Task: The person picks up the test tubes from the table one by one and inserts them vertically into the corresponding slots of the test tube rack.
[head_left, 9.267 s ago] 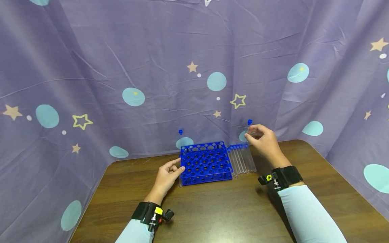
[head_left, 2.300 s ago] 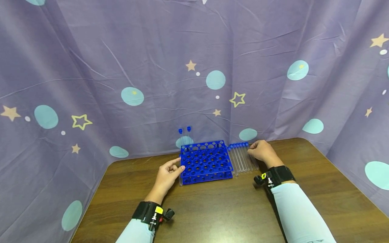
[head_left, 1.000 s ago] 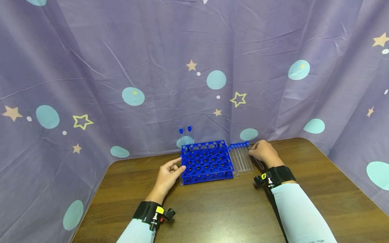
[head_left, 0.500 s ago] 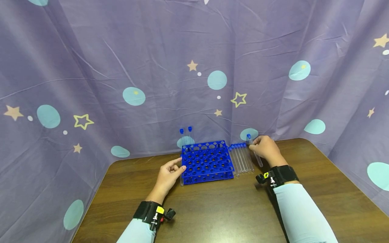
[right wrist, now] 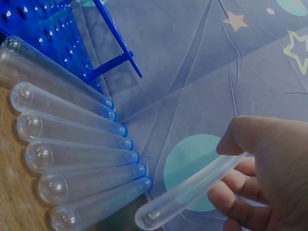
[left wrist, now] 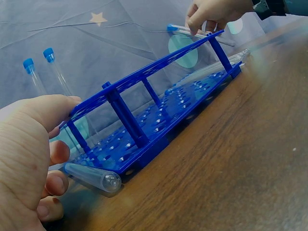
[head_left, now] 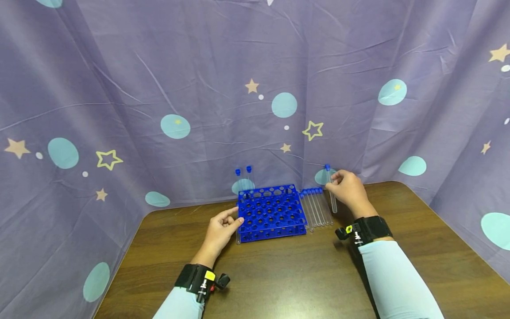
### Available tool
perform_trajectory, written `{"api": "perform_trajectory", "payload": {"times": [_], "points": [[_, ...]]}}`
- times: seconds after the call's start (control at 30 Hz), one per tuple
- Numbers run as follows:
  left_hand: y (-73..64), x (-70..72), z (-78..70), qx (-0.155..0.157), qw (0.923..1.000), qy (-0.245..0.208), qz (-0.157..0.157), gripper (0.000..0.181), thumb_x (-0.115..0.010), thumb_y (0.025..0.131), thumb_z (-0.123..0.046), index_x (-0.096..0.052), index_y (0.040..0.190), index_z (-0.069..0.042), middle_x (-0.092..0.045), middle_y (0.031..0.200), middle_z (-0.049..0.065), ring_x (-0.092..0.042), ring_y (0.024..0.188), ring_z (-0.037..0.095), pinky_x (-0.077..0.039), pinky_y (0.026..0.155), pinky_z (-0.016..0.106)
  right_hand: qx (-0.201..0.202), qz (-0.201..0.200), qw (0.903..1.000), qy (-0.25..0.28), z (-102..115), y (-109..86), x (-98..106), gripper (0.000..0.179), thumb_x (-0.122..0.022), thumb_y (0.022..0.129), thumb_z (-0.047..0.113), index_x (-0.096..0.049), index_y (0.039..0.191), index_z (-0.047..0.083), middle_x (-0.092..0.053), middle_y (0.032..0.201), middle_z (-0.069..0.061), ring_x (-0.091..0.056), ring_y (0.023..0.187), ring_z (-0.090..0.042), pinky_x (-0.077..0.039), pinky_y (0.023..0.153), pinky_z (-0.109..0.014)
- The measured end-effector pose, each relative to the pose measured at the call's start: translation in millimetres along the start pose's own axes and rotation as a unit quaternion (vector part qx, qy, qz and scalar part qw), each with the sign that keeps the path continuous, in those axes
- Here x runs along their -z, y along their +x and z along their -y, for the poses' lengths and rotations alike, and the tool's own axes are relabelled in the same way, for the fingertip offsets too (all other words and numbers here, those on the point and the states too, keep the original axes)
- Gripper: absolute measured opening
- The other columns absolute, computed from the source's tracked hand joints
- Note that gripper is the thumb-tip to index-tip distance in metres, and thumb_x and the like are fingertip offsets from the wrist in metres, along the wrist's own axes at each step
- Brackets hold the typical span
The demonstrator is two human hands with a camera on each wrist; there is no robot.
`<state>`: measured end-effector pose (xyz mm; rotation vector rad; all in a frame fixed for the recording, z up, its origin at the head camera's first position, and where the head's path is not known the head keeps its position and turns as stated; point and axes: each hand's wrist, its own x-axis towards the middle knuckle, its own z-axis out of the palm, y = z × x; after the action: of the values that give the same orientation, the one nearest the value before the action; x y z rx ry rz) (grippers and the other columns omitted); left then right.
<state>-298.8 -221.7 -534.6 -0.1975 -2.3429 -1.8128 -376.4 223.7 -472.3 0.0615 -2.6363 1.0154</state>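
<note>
My left hand (head_left: 217, 230) grips the left end of a blue test tube rack (head_left: 271, 229); in the left wrist view its thumb lies on the top edge with the fingers curled below. Two blue-capped test tubes (head_left: 249, 169) stand upright in the rack's back left corner. Raised to the right of the rack, my right hand (head_left: 348, 190) pinches another clear test tube (head_left: 334, 204) near its upper part, blue cap up and slightly tilted. The right wrist view shows that tube's rounded bottom (right wrist: 149, 217) pointing away from the fingers.
Several capped tubes (head_left: 316, 208) lie side by side along the rack's right end, caps toward the curtain. One more tube (left wrist: 94, 177) lies against the rack's left side, beside my left fingers. A patterned purple curtain (head_left: 215, 88) hangs right behind the wooden table (head_left: 279, 274).
My right hand has picked a tube from the right of the row, lifted it and turned it more upright. Earlier, a second tube came to stand in the rack. My left hand stays put.
</note>
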Motion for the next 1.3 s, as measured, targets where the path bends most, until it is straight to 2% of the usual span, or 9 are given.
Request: {"api": "perform_trajectory", "payload": {"times": [0.2, 0.47, 0.6, 0.77, 1.0, 1.3], "points": [[-0.3, 0.3, 0.1, 0.003, 1.0000, -0.003, 0.002, 0.047, -0.087, 0.102, -0.015, -0.075, 0.146, -0.003, -0.053, 0.079, -0.002, -0.046, 0.067, 0.006, -0.040, 0.064, 0.023, 0.012, -0.042, 0.9990, 0.012, 4, -1.7, 0, 0.031, -0.075, 0.095, 0.024, -0.075, 0.118, 0.003, -0.082, 0.105, -0.016, -0.078, 0.095, -0.037, -0.061, 0.087, -0.054], [-0.7, 0.9, 0.1, 0.002, 1.0000, 0.006, 0.003, 0.048, -0.086, 0.102, -0.014, -0.074, 0.147, -0.002, -0.053, 0.078, -0.003, -0.046, 0.066, 0.006, -0.041, 0.065, 0.023, 0.042, -0.092, 0.9943, 0.033, 5, -0.9, -4, 0.028, -0.073, 0.096, 0.019, -0.075, 0.119, 0.004, -0.081, 0.102, -0.014, -0.078, 0.089, -0.033, -0.056, 0.077, -0.039], [-0.3, 0.9, -0.2, 0.004, 0.9999, 0.014, 0.002, 0.048, -0.086, 0.103, -0.016, -0.074, 0.148, -0.003, -0.054, 0.078, -0.004, -0.046, 0.066, 0.006, -0.040, 0.064, 0.023, 0.061, -0.117, 0.9902, 0.046, 8, 0.3, -6, 0.026, -0.077, 0.096, 0.016, -0.076, 0.118, 0.003, -0.081, 0.101, -0.014, -0.079, 0.086, -0.032, -0.056, 0.074, -0.035], [-0.1, 0.8, -1.5, 0.004, 0.9999, 0.014, 0.002, 0.049, -0.087, 0.102, -0.016, -0.074, 0.148, -0.003, -0.054, 0.078, -0.004, -0.046, 0.066, 0.006, -0.041, 0.065, 0.023, 0.080, -0.141, 0.9852, 0.056, 11, 0.0, -8, 0.024, -0.080, 0.096, 0.014, -0.076, 0.116, 0.003, -0.082, 0.099, -0.015, -0.078, 0.083, -0.030, -0.053, 0.071, -0.024], [-1.2, 0.4, -2.6, 0.004, 0.9999, 0.007, 0.005, 0.048, -0.087, 0.102, -0.017, -0.074, 0.147, -0.004, -0.054, 0.078, -0.002, -0.046, 0.065, 0.006, -0.041, 0.064, 0.023, 0.096, -0.159, 0.9796, 0.078, 15, -1.4, -11, 0.021, -0.081, 0.097, 0.011, -0.076, 0.116, 0.003, -0.083, 0.100, -0.015, -0.081, 0.083, -0.033, -0.045, 0.069, -0.011], [-0.1, -0.3, -2.5, 0.002, 1.0000, 0.001, 0.000, 0.049, -0.088, 0.101, -0.016, -0.075, 0.146, -0.004, -0.053, 0.078, -0.003, -0.046, 0.066, 0.006, -0.042, 0.067, 0.023, 0.113, -0.158, 0.9762, 0.096, 27, -3.4, -8, 0.025, -0.084, 0.101, 0.016, -0.076, 0.121, 0.003, -0.083, 0.106, -0.015, -0.084, 0.090, -0.038, -0.053, 0.073, -0.016]]}}
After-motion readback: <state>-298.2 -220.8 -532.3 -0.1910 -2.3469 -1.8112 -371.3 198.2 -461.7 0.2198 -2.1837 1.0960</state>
